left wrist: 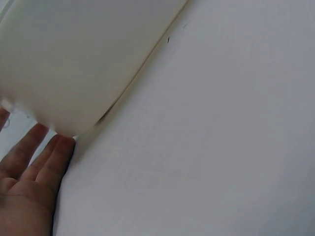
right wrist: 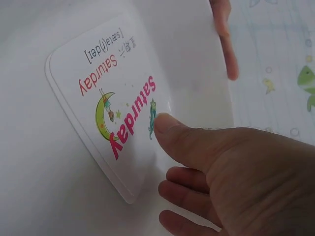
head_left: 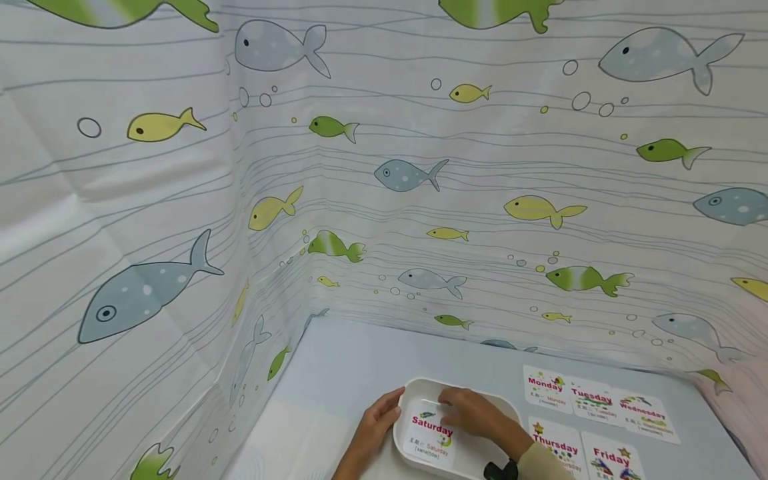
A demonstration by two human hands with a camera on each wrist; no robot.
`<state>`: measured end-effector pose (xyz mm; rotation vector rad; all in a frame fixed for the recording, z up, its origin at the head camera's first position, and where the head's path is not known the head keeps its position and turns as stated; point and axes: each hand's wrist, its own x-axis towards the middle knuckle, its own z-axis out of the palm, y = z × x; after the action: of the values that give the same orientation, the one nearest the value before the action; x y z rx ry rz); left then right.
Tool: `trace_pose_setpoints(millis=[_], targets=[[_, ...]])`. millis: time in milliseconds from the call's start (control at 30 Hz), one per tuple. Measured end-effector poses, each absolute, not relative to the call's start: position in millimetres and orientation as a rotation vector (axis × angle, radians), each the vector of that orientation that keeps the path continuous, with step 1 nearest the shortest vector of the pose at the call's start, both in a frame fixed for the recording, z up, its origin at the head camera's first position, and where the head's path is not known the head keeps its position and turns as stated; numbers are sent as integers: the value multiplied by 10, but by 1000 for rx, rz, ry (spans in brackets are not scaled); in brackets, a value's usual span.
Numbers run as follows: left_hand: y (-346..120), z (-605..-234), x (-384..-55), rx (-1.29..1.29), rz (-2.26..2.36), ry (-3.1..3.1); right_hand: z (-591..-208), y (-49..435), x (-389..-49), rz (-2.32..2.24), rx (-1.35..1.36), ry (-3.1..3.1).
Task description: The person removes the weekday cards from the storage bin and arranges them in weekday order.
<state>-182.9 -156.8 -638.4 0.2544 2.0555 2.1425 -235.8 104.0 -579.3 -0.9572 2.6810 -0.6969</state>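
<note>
A white tray stands on the table in front of me. In it lies a card printed "Saturday" with a crescent moon; a second card edge shows under it in the right wrist view. My right hand reaches into the tray, with its thumb right at the edge of the Saturday card and its other fingers bent beside it. Against the tray's left outer wall rests my left hand, its fingers extended to the tray's lower edge.
Right of the tray lie cards for Monday, Tuesday and Wednesday in a row. Thursday and Friday cards lie nearer. A fish-patterned sheet encloses the table at the back and left.
</note>
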Motion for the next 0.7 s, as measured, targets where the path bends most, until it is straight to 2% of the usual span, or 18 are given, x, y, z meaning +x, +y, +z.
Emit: trace_pose_setpoints(millis=[700], targets=[[-1551,-6356,-1813,201,2118,2081,-5957,1009,-2229,-550,-1155,2779]])
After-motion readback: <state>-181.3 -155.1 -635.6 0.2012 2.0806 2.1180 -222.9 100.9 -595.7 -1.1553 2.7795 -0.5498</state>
